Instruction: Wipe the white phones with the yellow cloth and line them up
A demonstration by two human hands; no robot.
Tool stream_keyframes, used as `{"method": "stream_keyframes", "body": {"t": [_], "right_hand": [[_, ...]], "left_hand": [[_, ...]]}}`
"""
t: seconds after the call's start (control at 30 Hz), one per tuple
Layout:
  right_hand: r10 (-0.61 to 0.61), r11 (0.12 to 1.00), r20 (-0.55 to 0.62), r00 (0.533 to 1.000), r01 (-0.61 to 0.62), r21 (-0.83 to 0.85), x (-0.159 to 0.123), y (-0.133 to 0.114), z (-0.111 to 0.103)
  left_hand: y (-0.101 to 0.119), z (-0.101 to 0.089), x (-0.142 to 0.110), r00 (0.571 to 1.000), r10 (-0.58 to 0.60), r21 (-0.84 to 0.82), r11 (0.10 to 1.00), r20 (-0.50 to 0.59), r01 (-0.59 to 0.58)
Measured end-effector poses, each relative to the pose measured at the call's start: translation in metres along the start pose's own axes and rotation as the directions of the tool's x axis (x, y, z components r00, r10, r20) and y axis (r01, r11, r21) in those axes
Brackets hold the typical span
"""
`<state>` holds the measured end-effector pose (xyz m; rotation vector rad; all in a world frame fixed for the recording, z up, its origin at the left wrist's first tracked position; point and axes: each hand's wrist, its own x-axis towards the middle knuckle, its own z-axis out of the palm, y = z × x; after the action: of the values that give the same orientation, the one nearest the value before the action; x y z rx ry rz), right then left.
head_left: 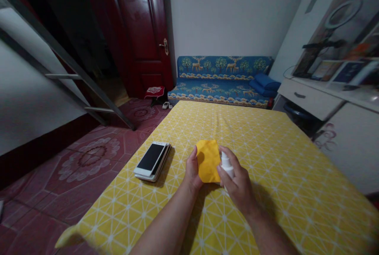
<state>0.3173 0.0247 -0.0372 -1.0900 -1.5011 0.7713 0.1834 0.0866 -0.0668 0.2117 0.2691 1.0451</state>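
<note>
My left hand (192, 170) is closed on a small yellow cloth (207, 160), holding it up above the table. My right hand (237, 182) is wrapped round a small white spray bottle (226, 164), its nozzle close to the cloth's right edge. Both hands hover over the near middle of a table covered with a yellow patterned tablecloth (266, 148). To the left of my hands, a stack of phones (152, 161) lies flat near the table's left edge, the top one white with a dark screen.
A blue patterned sofa (222, 81) stands against the far wall beyond the table. A dark red door (142, 30) and a metal ladder (74, 69) are at the left. A white desk with drawers and clutter (325, 97) lines the right side. Red tiled floor (89, 160) lies to the left.
</note>
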Motion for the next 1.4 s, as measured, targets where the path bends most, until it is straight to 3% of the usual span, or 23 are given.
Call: {"method": "stream_keyframes", "body": {"t": [0.1, 0.2, 0.43, 0.83, 1.17, 1.27, 1.4], "right_hand": [[-0.152, 0.952, 0.026, 0.988, 0.153, -0.264, -0.001, 0.006, 0.004], [-0.162, 0.927, 0.041, 0.986, 0.166, -0.337, -0.002, 0.010, 0.007], [-0.088, 0.934, 0.052, 0.995, 0.101, -0.343, -0.002, 0.014, 0.010], [-0.228, 0.896, -0.021, 0.973, 0.202, -0.396, -0.001, 0.016, 0.008], [-0.079, 0.943, -0.133, 0.988, 0.031, -0.331, 0.002, 0.017, -0.003], [-0.079, 0.950, -0.120, 0.990, 0.038, -0.311, 0.001, 0.016, 0.000], [-0.036, 0.977, -0.030, 0.999, 0.029, -0.212, -0.004, 0.011, 0.007]], "left_hand": [[0.005, 0.000, 0.000, 0.999, 0.031, -0.051, 0.998, -0.017, -0.032], [0.010, -0.001, 0.000, 0.998, 0.053, -0.056, 0.997, -0.015, -0.054], [0.015, -0.001, -0.002, 0.997, 0.077, -0.075, 0.994, 0.005, -0.076], [0.013, -0.001, -0.001, 0.999, 0.045, -0.002, 0.999, 0.023, -0.045], [0.004, 0.000, -0.003, 0.979, -0.175, 0.057, 0.984, 0.109, 0.169], [0.006, -0.001, -0.002, 0.988, -0.133, 0.021, 0.991, 0.074, 0.132], [0.013, -0.009, 0.002, 1.000, 0.019, -0.057, 0.998, -0.008, -0.019]]}}
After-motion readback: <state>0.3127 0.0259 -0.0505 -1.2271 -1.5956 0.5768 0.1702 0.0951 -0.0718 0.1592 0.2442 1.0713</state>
